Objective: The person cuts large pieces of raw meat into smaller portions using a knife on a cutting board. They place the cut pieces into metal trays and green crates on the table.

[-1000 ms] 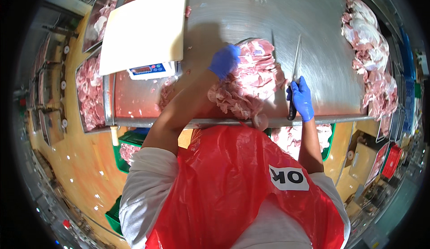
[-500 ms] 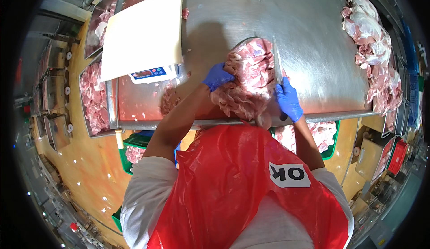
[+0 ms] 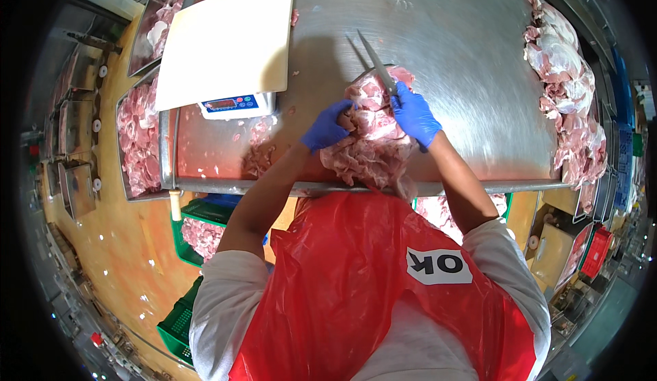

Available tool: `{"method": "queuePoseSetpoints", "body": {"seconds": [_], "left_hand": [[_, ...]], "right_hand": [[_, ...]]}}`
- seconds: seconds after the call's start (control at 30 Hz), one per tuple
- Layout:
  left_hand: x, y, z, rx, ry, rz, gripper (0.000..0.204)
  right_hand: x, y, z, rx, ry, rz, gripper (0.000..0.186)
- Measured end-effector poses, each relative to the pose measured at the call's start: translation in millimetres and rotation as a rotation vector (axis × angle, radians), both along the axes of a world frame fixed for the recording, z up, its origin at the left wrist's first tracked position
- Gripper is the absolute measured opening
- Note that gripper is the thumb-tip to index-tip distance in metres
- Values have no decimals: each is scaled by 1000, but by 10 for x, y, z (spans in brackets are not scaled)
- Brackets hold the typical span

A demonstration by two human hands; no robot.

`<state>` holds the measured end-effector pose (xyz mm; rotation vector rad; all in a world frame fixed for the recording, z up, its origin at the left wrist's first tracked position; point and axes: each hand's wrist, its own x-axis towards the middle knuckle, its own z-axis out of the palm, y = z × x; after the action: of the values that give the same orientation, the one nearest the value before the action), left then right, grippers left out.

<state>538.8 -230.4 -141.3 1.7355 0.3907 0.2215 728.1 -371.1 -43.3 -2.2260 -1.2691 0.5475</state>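
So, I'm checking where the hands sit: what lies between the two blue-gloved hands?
In the head view, a heap of raw meat lies between the left hand and the right hand, which holds a knife.

The table is smooth metal, glossy with fine brushed marks toward the right. The knife has a polished-looking metal blade. The meat is moist and uneven, with shiny folds. The gloves look thin and rubbery. Near, the apron is crinkled, glossy plastic; the sleeves are matt cloth. Far left, the board looks smooth.
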Motion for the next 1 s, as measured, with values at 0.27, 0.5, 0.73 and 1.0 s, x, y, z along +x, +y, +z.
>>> {"method": "queuePoseSetpoints", "body": {"seconds": [0.27, 0.5, 0.73, 1.0], "left_hand": [[-342, 43, 62, 338, -52, 68, 46], [-437, 329, -27, -85, 255, 57, 33], [-363, 383, -58, -56, 280, 263, 19], [-187, 239, 494, 321, 297, 237, 18]], "right_hand": [[5, -539, -250, -50, 87, 48, 23], [-145, -718, -216, -151, 241, -21, 21], [-275, -608, -202, -144, 249, 23, 21], [-574, -189, 104, -280, 1031, 33, 19]]}}
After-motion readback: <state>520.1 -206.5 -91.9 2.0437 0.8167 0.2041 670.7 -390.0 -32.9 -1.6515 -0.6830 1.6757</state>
